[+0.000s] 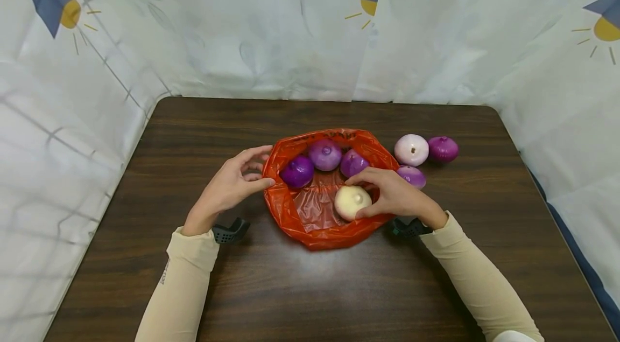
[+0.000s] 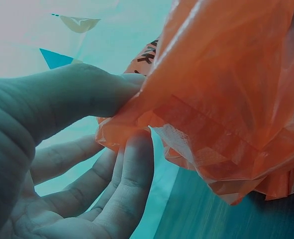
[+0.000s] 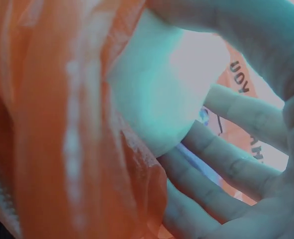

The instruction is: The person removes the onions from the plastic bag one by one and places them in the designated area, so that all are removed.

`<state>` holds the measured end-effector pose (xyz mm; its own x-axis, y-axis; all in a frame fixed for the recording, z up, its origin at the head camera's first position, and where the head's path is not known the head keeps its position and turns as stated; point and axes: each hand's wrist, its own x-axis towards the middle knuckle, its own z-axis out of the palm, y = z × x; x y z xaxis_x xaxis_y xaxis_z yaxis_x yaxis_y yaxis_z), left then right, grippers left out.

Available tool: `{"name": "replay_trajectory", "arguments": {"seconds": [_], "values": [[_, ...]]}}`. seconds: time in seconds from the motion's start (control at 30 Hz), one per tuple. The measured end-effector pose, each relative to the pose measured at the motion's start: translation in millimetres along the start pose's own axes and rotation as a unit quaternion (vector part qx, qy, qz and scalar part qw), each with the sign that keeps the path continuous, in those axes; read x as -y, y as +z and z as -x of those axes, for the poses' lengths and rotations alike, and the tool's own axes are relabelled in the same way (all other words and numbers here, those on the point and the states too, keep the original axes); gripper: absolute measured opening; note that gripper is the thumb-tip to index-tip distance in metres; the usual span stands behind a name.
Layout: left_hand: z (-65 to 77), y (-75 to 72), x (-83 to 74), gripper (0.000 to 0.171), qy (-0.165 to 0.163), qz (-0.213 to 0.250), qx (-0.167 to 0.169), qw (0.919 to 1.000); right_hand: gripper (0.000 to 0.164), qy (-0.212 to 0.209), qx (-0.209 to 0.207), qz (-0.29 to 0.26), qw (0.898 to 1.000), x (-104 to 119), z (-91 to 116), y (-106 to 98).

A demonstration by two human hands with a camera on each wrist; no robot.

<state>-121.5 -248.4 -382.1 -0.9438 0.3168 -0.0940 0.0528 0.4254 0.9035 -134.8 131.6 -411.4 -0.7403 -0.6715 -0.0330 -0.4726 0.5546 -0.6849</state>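
Note:
A red plastic bag [image 1: 315, 234] stands with its mouth spread wide on the table. Purple onions lie inside: one at the left [image 1: 297, 172], one at the back [image 1: 325, 154] and one at the right [image 1: 353, 162]. My left hand [image 1: 227, 186] pinches the bag's left rim between thumb and fingers, as the left wrist view shows up close. At the bag's front right, my right hand [image 1: 399, 191] grips a pale, peeled onion [image 1: 350, 203], thumb on the near side and fingers on the far side. In the right wrist view, bag plastic covers part of this onion [image 3: 161, 94].
To the right of the bag are a whitish onion [image 1: 411, 149], a dark purple onion [image 1: 443, 149] and a lighter purple onion [image 1: 413, 175] partly behind my right hand. The dark wooden table [image 1: 290, 299] meets a patterned white sheet [image 1: 271, 40] at its back and sides.

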Motion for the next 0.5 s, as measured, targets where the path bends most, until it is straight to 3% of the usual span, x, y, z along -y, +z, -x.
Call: {"name": "replay_trajectory", "arguments": {"seconds": [0.23,0.5], "values": [[0.1,0.2,0.5,0.072,-0.001,0.0,-0.001,1.0,0.057,-0.008,-0.015,-0.033,0.999,-0.3,0.5,-1.5],[-0.5,0.8,0.9,0.072,0.002,-0.001,-0.001,1.0,0.056,-0.004,-0.02,-0.156,0.988,-1.2,0.7,-3.4]]}}
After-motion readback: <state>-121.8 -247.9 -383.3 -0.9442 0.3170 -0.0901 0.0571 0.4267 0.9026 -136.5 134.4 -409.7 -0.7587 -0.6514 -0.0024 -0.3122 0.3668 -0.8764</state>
